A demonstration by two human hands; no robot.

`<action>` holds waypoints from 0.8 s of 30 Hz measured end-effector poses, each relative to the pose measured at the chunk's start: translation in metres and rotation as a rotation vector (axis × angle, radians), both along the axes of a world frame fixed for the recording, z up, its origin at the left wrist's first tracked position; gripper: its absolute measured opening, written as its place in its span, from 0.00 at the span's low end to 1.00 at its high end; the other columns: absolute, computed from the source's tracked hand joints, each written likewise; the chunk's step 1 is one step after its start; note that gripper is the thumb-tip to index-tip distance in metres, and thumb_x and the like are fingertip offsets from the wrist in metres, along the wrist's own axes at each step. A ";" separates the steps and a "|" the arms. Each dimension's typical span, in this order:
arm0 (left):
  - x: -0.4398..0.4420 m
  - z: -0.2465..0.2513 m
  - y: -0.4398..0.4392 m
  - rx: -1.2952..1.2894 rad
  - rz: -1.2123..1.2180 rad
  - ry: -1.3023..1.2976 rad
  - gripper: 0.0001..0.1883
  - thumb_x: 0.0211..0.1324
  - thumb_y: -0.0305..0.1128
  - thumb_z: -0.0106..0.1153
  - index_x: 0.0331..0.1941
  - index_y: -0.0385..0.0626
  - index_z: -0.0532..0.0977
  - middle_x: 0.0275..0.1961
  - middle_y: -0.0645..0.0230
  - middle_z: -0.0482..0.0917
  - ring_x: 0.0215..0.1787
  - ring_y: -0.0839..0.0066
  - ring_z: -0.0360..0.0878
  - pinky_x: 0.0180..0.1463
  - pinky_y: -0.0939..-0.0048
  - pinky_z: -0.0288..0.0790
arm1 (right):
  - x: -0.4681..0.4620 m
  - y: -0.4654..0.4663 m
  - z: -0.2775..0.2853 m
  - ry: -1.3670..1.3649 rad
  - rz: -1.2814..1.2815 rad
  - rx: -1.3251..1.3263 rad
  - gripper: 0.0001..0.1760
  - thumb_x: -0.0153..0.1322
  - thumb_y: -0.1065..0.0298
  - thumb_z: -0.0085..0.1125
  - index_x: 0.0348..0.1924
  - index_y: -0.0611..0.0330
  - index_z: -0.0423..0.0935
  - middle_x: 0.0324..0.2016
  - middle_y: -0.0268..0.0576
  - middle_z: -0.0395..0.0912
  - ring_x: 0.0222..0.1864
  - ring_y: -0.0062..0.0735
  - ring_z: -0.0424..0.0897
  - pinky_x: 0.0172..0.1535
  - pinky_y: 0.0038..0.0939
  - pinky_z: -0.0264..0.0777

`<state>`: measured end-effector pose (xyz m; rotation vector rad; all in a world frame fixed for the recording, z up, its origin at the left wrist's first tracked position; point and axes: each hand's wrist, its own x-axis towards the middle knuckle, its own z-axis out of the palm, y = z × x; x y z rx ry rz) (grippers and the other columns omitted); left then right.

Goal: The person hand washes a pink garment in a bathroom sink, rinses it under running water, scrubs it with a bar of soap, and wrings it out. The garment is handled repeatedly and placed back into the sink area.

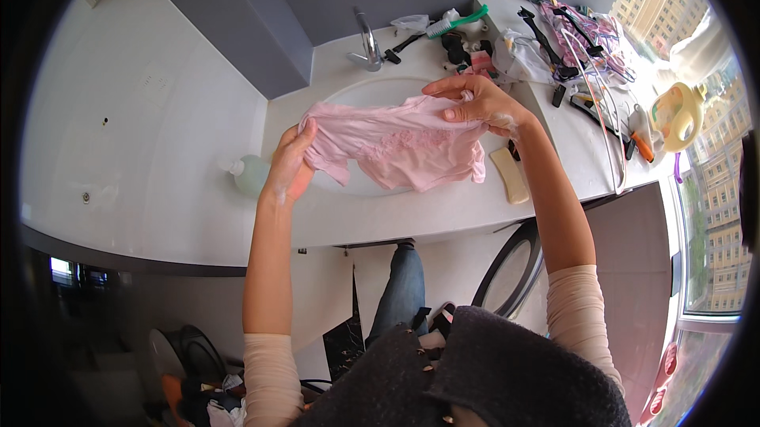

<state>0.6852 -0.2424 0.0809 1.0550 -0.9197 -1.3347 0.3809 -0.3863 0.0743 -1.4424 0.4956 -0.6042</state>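
Note:
A pink cloth garment (404, 142) with a ruffled or textured patch hangs stretched between my hands above the white sink basin (380, 90). My left hand (295, 163) grips its left end, thumb on top. At its upper right end, my right hand (478, 103) pinches the fabric between thumb and fingers. White suds cling to both wrists. The garment hides much of the basin. Behind the basin stands a chrome faucet (369, 47). A pale yellow bar (509, 176), perhaps soap, lies on the counter near my right forearm.
A pump bottle (249, 175) stands beside my left hand. Behind the basin lie a green brush (460, 21) and small clothes. Tangled hangers (594, 47), a plastic bag (522, 56) and a yellow plastic container (677, 117) occupy the right counter. Below is a round appliance door (513, 269).

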 end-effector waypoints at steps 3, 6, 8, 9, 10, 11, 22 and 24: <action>-0.007 0.006 0.001 0.029 0.035 0.051 0.25 0.70 0.45 0.49 0.55 0.33 0.70 0.56 0.60 0.77 0.58 0.70 0.75 0.62 0.65 0.67 | -0.006 0.001 0.000 0.124 0.000 -0.057 0.20 0.64 0.66 0.71 0.43 0.70 0.80 0.36 0.40 0.81 0.38 0.25 0.78 0.44 0.25 0.72; -0.007 0.014 0.003 0.018 0.038 0.090 0.25 0.70 0.46 0.48 0.56 0.33 0.70 0.57 0.60 0.76 0.59 0.69 0.74 0.63 0.64 0.67 | -0.006 0.005 0.007 0.149 -0.074 -0.007 0.17 0.66 0.64 0.69 0.41 0.68 0.80 0.32 0.36 0.80 0.33 0.21 0.78 0.38 0.22 0.72; -0.005 0.013 0.005 -0.010 0.021 0.127 0.25 0.70 0.46 0.48 0.56 0.34 0.70 0.57 0.60 0.76 0.60 0.69 0.74 0.64 0.64 0.67 | -0.002 0.014 0.014 0.048 -0.140 0.087 0.14 0.68 0.63 0.67 0.39 0.66 0.80 0.29 0.33 0.79 0.30 0.18 0.77 0.34 0.20 0.71; -0.005 0.014 0.006 -0.017 0.023 0.147 0.25 0.70 0.46 0.48 0.56 0.34 0.70 0.57 0.60 0.76 0.60 0.69 0.74 0.64 0.64 0.67 | -0.003 0.016 0.015 0.003 -0.151 0.113 0.13 0.68 0.63 0.67 0.38 0.65 0.80 0.29 0.33 0.79 0.30 0.17 0.77 0.33 0.19 0.70; -0.006 0.014 0.007 -0.023 0.026 0.166 0.25 0.70 0.46 0.47 0.56 0.34 0.70 0.57 0.60 0.76 0.60 0.69 0.74 0.64 0.64 0.67 | -0.003 0.018 0.015 -0.042 -0.161 0.140 0.11 0.69 0.63 0.66 0.36 0.63 0.80 0.28 0.32 0.78 0.29 0.16 0.77 0.33 0.19 0.70; -0.007 0.015 0.009 -0.030 0.031 0.185 0.25 0.70 0.46 0.47 0.56 0.35 0.70 0.57 0.60 0.76 0.60 0.69 0.74 0.64 0.63 0.67 | -0.002 0.019 0.015 -0.088 -0.170 0.166 0.10 0.69 0.64 0.65 0.35 0.61 0.79 0.27 0.31 0.78 0.29 0.15 0.76 0.32 0.18 0.70; -0.016 0.014 0.012 -0.070 -0.084 0.298 0.26 0.71 0.46 0.43 0.61 0.35 0.67 0.62 0.58 0.73 0.64 0.66 0.70 0.67 0.62 0.64 | 0.014 0.022 0.001 -0.342 -0.249 0.266 0.05 0.74 0.67 0.58 0.39 0.57 0.76 0.31 0.28 0.77 0.32 0.15 0.77 0.36 0.18 0.73; -0.020 0.015 0.011 -0.090 -0.117 0.309 0.28 0.72 0.47 0.41 0.62 0.34 0.64 0.64 0.58 0.71 0.65 0.65 0.68 0.68 0.61 0.63 | 0.018 0.027 0.002 -0.349 -0.249 0.284 0.07 0.73 0.65 0.59 0.41 0.56 0.76 0.33 0.29 0.77 0.33 0.16 0.77 0.37 0.19 0.74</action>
